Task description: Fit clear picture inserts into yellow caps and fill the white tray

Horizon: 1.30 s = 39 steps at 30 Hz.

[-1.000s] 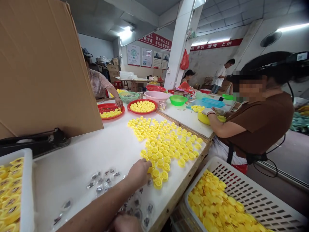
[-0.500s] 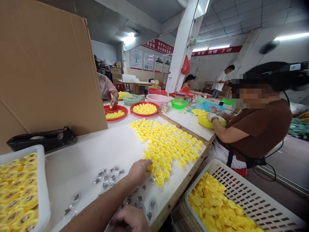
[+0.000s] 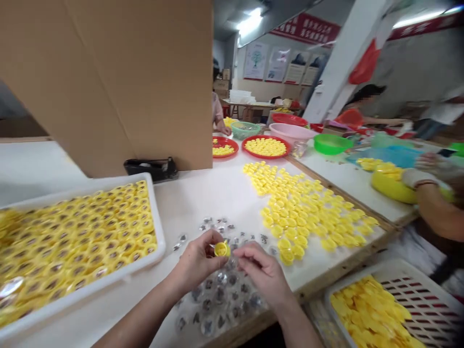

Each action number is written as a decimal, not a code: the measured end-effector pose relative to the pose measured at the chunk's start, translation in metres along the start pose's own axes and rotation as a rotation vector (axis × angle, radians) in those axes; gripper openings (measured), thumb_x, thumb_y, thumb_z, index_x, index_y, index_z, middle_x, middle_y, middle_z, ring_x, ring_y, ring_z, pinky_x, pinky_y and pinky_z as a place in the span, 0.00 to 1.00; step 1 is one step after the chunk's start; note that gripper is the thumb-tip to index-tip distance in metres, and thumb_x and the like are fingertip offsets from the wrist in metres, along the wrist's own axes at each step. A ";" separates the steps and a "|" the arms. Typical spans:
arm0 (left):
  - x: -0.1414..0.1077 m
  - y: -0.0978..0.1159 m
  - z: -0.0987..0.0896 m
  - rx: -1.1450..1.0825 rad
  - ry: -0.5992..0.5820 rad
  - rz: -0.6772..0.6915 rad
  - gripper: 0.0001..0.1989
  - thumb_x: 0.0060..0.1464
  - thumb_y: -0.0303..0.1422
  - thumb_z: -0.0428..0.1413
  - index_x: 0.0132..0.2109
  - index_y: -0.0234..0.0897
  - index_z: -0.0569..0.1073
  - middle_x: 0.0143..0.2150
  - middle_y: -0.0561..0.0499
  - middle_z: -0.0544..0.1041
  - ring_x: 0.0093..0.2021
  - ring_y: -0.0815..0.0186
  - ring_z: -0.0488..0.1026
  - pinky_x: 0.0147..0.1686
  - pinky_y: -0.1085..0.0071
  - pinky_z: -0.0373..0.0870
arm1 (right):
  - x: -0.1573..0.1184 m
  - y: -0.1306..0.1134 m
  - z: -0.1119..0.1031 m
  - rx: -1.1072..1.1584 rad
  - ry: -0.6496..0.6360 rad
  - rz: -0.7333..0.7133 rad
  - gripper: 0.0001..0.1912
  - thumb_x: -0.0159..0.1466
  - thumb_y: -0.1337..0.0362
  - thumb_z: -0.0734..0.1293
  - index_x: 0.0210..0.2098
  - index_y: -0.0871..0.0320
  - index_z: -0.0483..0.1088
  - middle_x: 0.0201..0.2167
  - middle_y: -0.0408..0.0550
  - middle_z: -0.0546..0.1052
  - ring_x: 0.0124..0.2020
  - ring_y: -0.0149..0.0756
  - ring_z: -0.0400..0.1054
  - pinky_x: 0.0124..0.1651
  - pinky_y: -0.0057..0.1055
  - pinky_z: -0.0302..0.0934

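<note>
My left hand [image 3: 197, 261] is shut on a small yellow plastic cap [image 3: 222, 249], pinching it between thumb and fingers. My right hand [image 3: 261, 273] is right beside it, its fingertips close to the cap. Whether those fingertips pinch something small is hidden. Beneath both hands lie several transparent round pieces [image 3: 221, 290] with dark centres, scattered on the white table [image 3: 203, 203]. A wide spread of loose yellow caps [image 3: 304, 212] lies to the right of my hands, not touching them.
A white crate [image 3: 90, 285] of yellow caps stands to my left, and a white lattice basket [image 3: 398, 285] of caps sits low at right. A cardboard sheet [image 3: 119, 82] rises behind. Co-workers' hands [image 3: 431, 169] work over a yellow bowl [image 3: 393, 191] at right.
My left hand has left the cap spread and now holds a yellow cap. My right hand has risen to meet it. The view has swung left, showing more of the white crate.
</note>
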<state>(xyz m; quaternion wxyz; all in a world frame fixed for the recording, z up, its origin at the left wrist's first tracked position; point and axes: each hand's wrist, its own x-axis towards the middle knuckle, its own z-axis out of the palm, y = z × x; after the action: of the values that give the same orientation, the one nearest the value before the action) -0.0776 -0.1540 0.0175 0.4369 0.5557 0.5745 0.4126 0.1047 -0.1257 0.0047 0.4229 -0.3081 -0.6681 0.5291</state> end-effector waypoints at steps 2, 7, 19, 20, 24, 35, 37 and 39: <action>-0.014 -0.007 -0.006 -0.033 0.020 -0.027 0.13 0.44 0.33 0.60 0.39 0.37 0.68 0.26 0.57 0.69 0.23 0.73 0.63 0.23 0.77 0.57 | 0.012 -0.002 0.004 -0.031 -0.110 0.027 0.09 0.63 0.64 0.63 0.39 0.54 0.75 0.36 0.45 0.71 0.31 0.29 0.67 0.34 0.27 0.64; -0.030 -0.013 -0.016 -0.032 0.027 -0.088 0.19 0.41 0.31 0.62 0.43 0.36 0.72 0.31 0.54 0.71 0.28 0.70 0.64 0.26 0.76 0.59 | 0.025 0.003 0.028 0.047 -0.250 0.212 0.09 0.61 0.66 0.64 0.42 0.55 0.70 0.32 0.43 0.71 0.33 0.31 0.68 0.35 0.28 0.66; -0.044 -0.022 -0.031 -0.655 -0.017 -0.215 0.14 0.52 0.37 0.58 0.43 0.33 0.69 0.35 0.49 0.73 0.35 0.67 0.70 0.38 0.69 0.67 | 0.030 0.002 0.048 -0.180 -0.219 0.139 0.04 0.60 0.65 0.66 0.35 0.58 0.72 0.32 0.45 0.76 0.33 0.33 0.71 0.36 0.29 0.66; -0.044 -0.024 -0.030 -0.702 0.005 -0.237 0.15 0.51 0.38 0.59 0.42 0.33 0.68 0.34 0.49 0.73 0.34 0.68 0.71 0.37 0.69 0.68 | 0.030 -0.001 0.050 -0.243 -0.217 0.087 0.04 0.60 0.66 0.66 0.35 0.57 0.72 0.32 0.45 0.76 0.33 0.33 0.70 0.36 0.29 0.66; -0.043 -0.030 -0.025 -0.809 0.034 -0.227 0.16 0.50 0.39 0.60 0.38 0.34 0.65 0.30 0.51 0.74 0.29 0.71 0.69 0.32 0.73 0.65 | 0.025 -0.015 0.057 -0.544 -0.218 -0.146 0.04 0.61 0.67 0.66 0.36 0.55 0.73 0.32 0.45 0.75 0.33 0.34 0.70 0.34 0.30 0.66; -0.045 -0.033 -0.013 -0.825 0.006 -0.214 0.17 0.50 0.40 0.60 0.43 0.33 0.74 0.37 0.48 0.76 0.40 0.64 0.71 0.43 0.69 0.65 | -0.002 -0.018 0.068 -0.938 -0.130 -0.316 0.15 0.64 0.68 0.61 0.50 0.58 0.65 0.44 0.54 0.73 0.45 0.40 0.70 0.45 0.35 0.69; -0.045 -0.032 -0.013 -0.836 0.016 -0.198 0.17 0.50 0.39 0.60 0.43 0.33 0.74 0.37 0.48 0.75 0.39 0.65 0.71 0.41 0.70 0.66 | -0.003 -0.016 0.068 -0.927 -0.033 -0.337 0.14 0.63 0.67 0.62 0.49 0.58 0.66 0.47 0.56 0.72 0.45 0.42 0.71 0.45 0.38 0.70; -0.046 -0.032 -0.013 -0.843 0.015 -0.174 0.17 0.50 0.39 0.60 0.44 0.34 0.72 0.36 0.49 0.74 0.37 0.66 0.70 0.38 0.71 0.66 | -0.003 -0.014 0.067 -0.913 0.020 -0.348 0.11 0.62 0.66 0.63 0.44 0.58 0.68 0.48 0.57 0.72 0.44 0.43 0.72 0.43 0.39 0.71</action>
<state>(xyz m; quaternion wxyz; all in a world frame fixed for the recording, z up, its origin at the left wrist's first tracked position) -0.0988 -0.2009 -0.0080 0.6548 0.2753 0.4035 0.5767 0.0465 -0.1615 0.0124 0.3331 -0.3508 -0.8694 0.1004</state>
